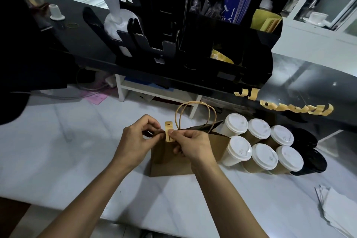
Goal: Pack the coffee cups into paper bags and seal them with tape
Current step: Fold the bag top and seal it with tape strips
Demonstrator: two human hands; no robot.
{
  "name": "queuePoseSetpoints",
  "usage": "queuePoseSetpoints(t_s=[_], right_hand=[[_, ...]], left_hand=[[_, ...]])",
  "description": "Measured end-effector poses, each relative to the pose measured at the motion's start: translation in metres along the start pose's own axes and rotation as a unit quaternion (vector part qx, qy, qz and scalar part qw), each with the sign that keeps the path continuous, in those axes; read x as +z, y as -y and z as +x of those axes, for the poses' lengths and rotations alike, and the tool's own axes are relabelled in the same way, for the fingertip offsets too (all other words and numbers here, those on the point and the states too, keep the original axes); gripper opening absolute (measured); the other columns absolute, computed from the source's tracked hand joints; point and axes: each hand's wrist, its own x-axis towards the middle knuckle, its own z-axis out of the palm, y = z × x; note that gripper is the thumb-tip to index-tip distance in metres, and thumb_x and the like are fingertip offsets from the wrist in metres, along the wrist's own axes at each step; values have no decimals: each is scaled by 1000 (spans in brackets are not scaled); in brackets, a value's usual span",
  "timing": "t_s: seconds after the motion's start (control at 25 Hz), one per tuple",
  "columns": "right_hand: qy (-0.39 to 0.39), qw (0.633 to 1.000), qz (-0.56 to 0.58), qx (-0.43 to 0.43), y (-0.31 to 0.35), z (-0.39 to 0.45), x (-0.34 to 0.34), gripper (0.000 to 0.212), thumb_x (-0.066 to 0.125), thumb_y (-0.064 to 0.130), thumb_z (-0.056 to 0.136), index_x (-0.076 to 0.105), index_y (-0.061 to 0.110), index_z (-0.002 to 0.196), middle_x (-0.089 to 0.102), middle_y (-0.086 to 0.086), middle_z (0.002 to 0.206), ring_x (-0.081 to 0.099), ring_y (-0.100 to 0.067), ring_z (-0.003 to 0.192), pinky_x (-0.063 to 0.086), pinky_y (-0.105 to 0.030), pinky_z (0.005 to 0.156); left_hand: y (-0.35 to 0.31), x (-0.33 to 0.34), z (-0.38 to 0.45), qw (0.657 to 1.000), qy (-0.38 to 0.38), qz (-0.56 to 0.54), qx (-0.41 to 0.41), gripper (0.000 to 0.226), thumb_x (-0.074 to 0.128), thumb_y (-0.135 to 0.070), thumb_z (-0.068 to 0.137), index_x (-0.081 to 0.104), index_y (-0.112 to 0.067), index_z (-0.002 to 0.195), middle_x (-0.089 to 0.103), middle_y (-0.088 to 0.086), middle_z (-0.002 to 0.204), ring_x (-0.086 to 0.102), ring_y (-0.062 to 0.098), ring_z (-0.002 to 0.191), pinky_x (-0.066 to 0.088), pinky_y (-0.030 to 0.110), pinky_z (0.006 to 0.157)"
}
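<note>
A brown paper bag [170, 157] stands upright on the bench [77, 160], handles up, as both hands, left [138, 141] and right [190, 144], pinch a vertical tape strip [168, 131] at its folded top, beside lidded coffee cups [258, 145].

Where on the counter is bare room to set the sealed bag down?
Bare counter lies left of the paper bag, out to the dark object at the left edge, and in front of it between the forearms. Right is crowded: lidded cups touch the bag, with a paper stack at the front right.
</note>
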Motion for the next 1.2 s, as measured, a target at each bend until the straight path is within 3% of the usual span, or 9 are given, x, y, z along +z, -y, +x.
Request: queuePoseSetpoints(t_s=[0.2, 0.36, 0.56, 0.88, 1.2], right_hand=[[-4, 1000, -19, 10, 1, 1, 3, 16, 77, 28, 89, 79, 15, 79, 72, -7, 68, 56, -6, 43, 39, -14, 41], [-6, 1000, -17, 13, 2, 3, 4, 16, 78, 28, 88, 78, 16, 78, 72, -2, 66, 57, -7, 42, 37, -13, 39], [-6, 1000, -12, 12, 1, 3, 5, 16, 79, 28, 88, 78, 16, 77, 71, -1, 65, 55, -8, 41, 37, -13, 40], [-12, 999, -37, 4, -6, 6, 3, 14, 80, 31, 86, 80, 17, 83, 72, -1, 65, 57, -7, 43, 39, -14, 41], [-21, 997, -73, -32, -13, 6, 3, 17, 83, 35, 83, 80, 18, 85, 70, 1, 58, 58, -5, 44, 45, -17, 49]], left_hand=[[-1, 0, -1, 998, 19, 38, 38, 22, 78, -13, 84, 61, -27, 88, 67, -14, 85, 65, 10, 88, 56, 28, 75], [-1, -3, -1, 993, 44, 69, 88, 29, 76, -10, 85, 72, -34, 101, 69, -20, 96, 63, 8, 95, 51, 22, 77], [2, -2, 4, 987, 70, 119, 87, 32, 72, -13, 89, 73, -34, 114, 64, -22, 98, 54, 1, 96, 50, 22, 78], [4, 0, 4, 981, 85, 156, 84, 21, 63, -23, 96, 72, -29, 114, 51, -21, 98, 47, -1, 98, 42, 14, 76], [3, 0, 3, 973, 96, 192, 82, 21, 61, -26, 97, 71, -30, 115, 56, -21, 102, 45, 2, 100, 45, 19, 79]])
